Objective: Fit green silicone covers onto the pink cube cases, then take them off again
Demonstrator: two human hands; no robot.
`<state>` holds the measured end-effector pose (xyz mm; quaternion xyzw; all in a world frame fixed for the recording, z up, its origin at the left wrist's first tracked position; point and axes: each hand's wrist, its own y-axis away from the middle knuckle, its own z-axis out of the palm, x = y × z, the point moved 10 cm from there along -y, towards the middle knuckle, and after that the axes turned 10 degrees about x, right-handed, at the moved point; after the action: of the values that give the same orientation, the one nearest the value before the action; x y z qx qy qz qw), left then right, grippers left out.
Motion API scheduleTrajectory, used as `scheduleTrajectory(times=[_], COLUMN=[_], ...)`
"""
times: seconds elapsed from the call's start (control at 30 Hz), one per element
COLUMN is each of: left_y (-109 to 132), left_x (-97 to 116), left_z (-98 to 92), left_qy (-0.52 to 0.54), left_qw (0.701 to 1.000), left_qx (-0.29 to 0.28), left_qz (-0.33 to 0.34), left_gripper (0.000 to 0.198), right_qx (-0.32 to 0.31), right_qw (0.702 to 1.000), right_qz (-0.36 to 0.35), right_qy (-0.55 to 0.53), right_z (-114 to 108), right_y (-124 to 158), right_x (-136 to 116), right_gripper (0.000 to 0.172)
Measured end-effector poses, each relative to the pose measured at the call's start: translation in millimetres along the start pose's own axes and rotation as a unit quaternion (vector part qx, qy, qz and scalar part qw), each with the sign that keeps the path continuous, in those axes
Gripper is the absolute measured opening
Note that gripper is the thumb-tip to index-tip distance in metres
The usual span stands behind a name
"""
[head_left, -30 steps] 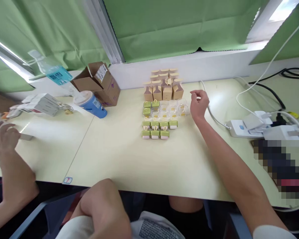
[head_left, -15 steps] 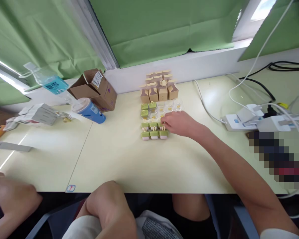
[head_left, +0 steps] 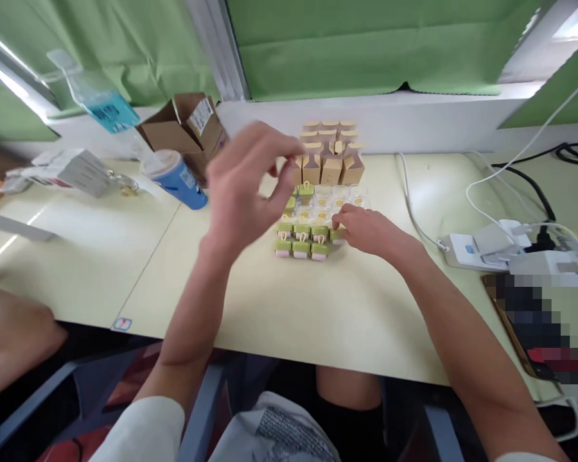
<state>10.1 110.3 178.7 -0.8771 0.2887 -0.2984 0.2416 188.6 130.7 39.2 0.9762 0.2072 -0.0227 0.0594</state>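
My right hand (head_left: 368, 231) is closed at the table, its fingertips on a small green-lidded case (head_left: 338, 236) at the right end of a row. Several similar cases (head_left: 301, 247), with green tops, pale bottoms and small yellow loops, stand in two rows to its left. Behind them, clear plastic containers with yellow marks (head_left: 340, 200) lie in rows, with more green pieces (head_left: 306, 190) at their left side. My left hand (head_left: 250, 186) is raised, slightly blurred, its thumb and fingers curved but apart, hiding part of the left side. Several open kraft boxes (head_left: 331, 170) stand behind.
At left are a blue cup (head_left: 176, 179), an open cardboard box (head_left: 183, 128) and a bottle of blue liquid (head_left: 106, 106). A power strip (head_left: 472, 250) with cables and a phone-like dark object (head_left: 530, 321) lie at right. Another person's arm (head_left: 19, 314) rests at far left.
My left hand has risen from near my lap to above the table. My right hand has shifted to the right end of the row, where a fourth case now shows. The view has tilted.
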Motion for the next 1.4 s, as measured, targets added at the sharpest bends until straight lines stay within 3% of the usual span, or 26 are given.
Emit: scheduleTrajectory(times=[0.17,0.23,0.33,0.43,0.57,0.67,0.8,0.87,0.93,1.0,1.07,1.13,1.2,1.27,1.4], left_y=[-5.7,-3.8,3.9,9.9,4.7,-1.9,-8.4,-10.6,-10.9,-9.7,-7.6,-5.1,-2.7,-1.4,-2.3], left_x=[-63.4,-82.3,-96.8,-105.4,-115.8,-115.9,-91.1,-77.4,-64.9,-51.5,-40.2,-33.9,-30.1,-26.7,-21.5], left_z=[85.4,111.0,137.5,151.6,153.3,142.3,103.1,81.1,70.9,72.1,78.6,86.1,92.3,94.8,88.5], left_qy=[-0.137,-0.156,-0.165,-0.136,-0.032,0.019,0.060,0.113,0.182,0.246,0.284,0.300,0.308,0.312,0.313], left_qw=[0.983,0.978,0.974,0.978,0.994,0.996,0.997,0.992,0.981,0.965,0.952,0.945,0.940,0.938,0.938], left_qx=[-0.125,-0.140,-0.155,-0.155,-0.104,-0.080,-0.049,-0.023,-0.026,-0.052,-0.078,-0.096,-0.105,-0.108,-0.096], left_qz=[0.006,0.007,0.016,0.016,-0.016,-0.036,-0.024,-0.041,-0.066,-0.075,-0.077,-0.086,-0.099,-0.108,-0.117], left_gripper=[0.031,0.034,0.034,0.032,0.038,0.041,0.027,0.024,0.022,0.022,0.025,0.043,0.066,0.078,0.074], right_qx=[-0.017,-0.017,-0.047,-0.057,-0.047,-0.068,-0.047,-0.018,0.036,0.118,0.228,0.329,0.372,0.357,0.310], right_qw=[0.998,0.996,0.993,0.991,0.990,0.984,0.983,0.982,0.971,0.933,0.858,0.773,0.726,0.730,0.785], right_qz=[0.005,0.010,0.016,0.019,0.036,0.044,0.002,-0.007,-0.006,-0.017,-0.043,-0.063,-0.072,-0.069,-0.050], right_qy=[-0.053,-0.083,-0.111,-0.116,-0.131,-0.156,-0.178,-0.189,-0.238,-0.339,-0.458,-0.539,-0.575,-0.578,-0.534], right_z=[-0.8,-3.0,0.9,4.2,8.8,15.7,4.0,-10.1,-31.2,-59.2,-90.5,-112.8,-119.5,-115.4,-102.9], right_y=[-0.9,-2.5,-3.5,-5.2,-9.0,-10.3,-9.0,-3.6,4.6,14.6,26.8,38.9,43.0,38.4,30.3], right_x=[11.8,16.2,21.7,25.3,28.0,29.5,35.1,44.9,55.9,62.9,68.3,72.8,69.5,58.9,42.0], right_gripper=[0.027,0.034,0.043,0.044,0.036,0.026,0.013,0.010,0.008,0.015,0.027,0.036,0.043,0.047,0.046])
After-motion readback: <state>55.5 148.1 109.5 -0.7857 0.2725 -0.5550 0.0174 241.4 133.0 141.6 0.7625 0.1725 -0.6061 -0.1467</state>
